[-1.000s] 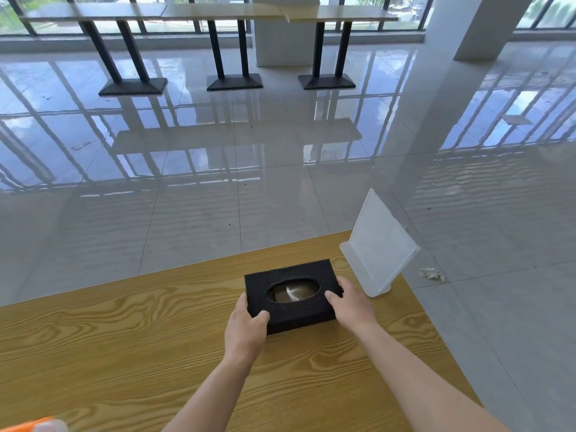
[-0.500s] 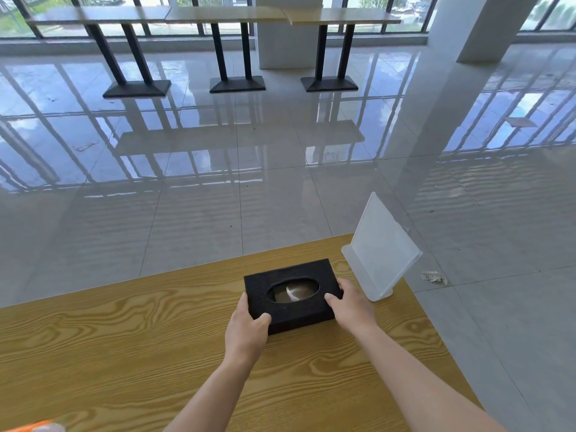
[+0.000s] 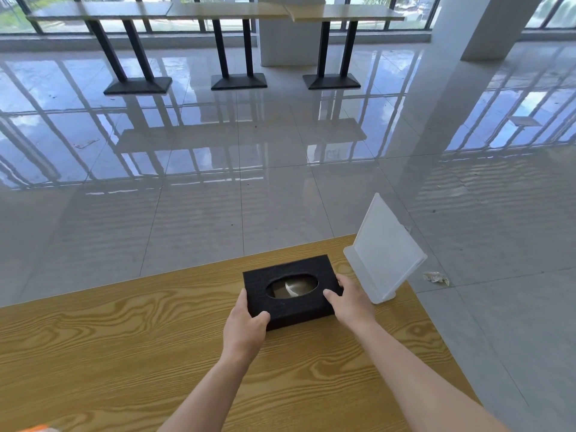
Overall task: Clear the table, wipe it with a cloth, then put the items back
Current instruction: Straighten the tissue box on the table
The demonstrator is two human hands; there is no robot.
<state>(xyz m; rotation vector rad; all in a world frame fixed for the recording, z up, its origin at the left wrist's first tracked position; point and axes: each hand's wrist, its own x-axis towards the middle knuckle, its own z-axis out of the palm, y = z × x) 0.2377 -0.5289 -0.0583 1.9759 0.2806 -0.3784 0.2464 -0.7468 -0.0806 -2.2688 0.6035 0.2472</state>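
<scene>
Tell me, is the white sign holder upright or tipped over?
Upright. The sign holder stands on its base at the table corner, its panel leaning back slightly.

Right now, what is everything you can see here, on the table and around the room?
Table: one, yellow-brown wood grain, nearest the camera.
Tissue box: one, black with an oval opening, near the table's far edge, held at both ends.
Sign holder: one, frosted white, tilted, on the table's far right corner beside the box.
Orange object: one, at the bottom left edge, too cut off to identify.
Paper scrap: one, pale and crumpled, on the floor right of the table.
Floor: glossy grey tiles.
Long tables: a row, light tops on black legs, by the far windows.
Left hand: grips the box's near left corner.
Right hand: grips the box's right end.
</scene>
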